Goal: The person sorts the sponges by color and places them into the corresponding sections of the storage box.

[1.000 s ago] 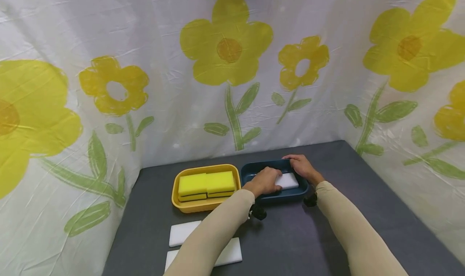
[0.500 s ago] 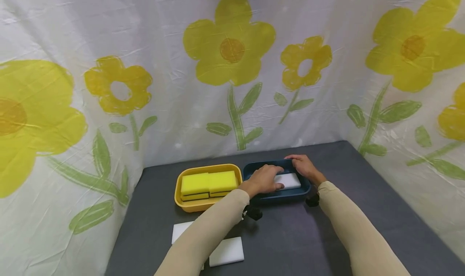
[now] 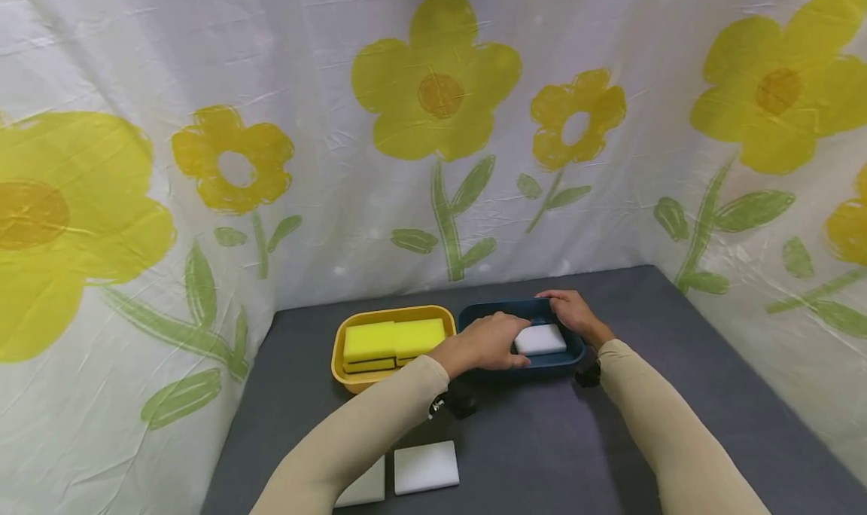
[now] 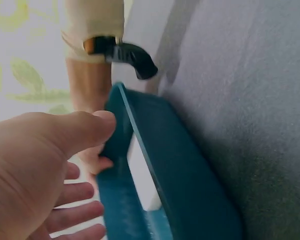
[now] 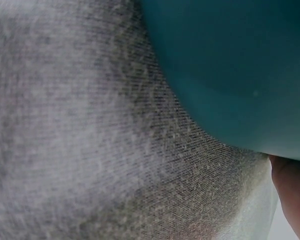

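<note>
A white sponge block [image 3: 540, 339] lies flat in the right half of the dark blue tray [image 3: 552, 361]. My left hand [image 3: 491, 342] hovers over the tray's left part, thumb and fingers spread apart and holding nothing. In the left wrist view, that hand [image 4: 35, 175] is apart from the white sponge block [image 4: 142, 175]. My right hand [image 3: 574, 313] grips the tray's far right corner, its fingers over the rim. Close up in the right wrist view are the outer wall of the tray [image 5: 230, 75] and part of a finger [image 5: 292, 195] against it.
Left of the blue tray stands a yellow tray [image 3: 359, 382] with stacked yellow sponges [image 3: 369, 339]. Two white sponge blocks, one nearer the middle [image 3: 427, 467], lie on the dark tabletop [image 3: 528, 447]; my left sleeve partly covers the other. A flowered curtain [image 3: 325, 251] encloses the back and sides.
My left hand has let go of the white sponge block in the blue tray and drawn back left, its fingers spreading. The right hand stays on the rim. The view has shifted slightly left.
</note>
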